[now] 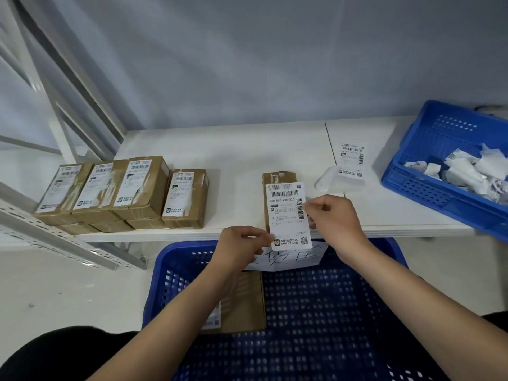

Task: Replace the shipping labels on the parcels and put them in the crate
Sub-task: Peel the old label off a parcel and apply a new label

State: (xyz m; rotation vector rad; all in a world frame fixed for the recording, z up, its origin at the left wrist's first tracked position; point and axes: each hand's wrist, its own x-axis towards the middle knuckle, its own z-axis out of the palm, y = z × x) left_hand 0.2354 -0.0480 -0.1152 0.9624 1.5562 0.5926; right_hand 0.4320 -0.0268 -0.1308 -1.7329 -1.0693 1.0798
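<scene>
Crate (316, 312) below tabletop (247, 149) edge holds one parcel (242, 303). Left hand (242, 244) and right hand (332, 215) pinch label (287, 215) edges; mid-tabletop bare.

The label (289, 215) hides most of the parcel (278, 177) behind it. At three o'clock, the scrap bin (428, 185) is cut off. Label print stays unreadable.

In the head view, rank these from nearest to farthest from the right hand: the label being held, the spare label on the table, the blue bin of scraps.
1. held label, pinched at its right edge by the right hand.
2. spare label, behind the hand.
3. scrap bin, far right.
</scene>
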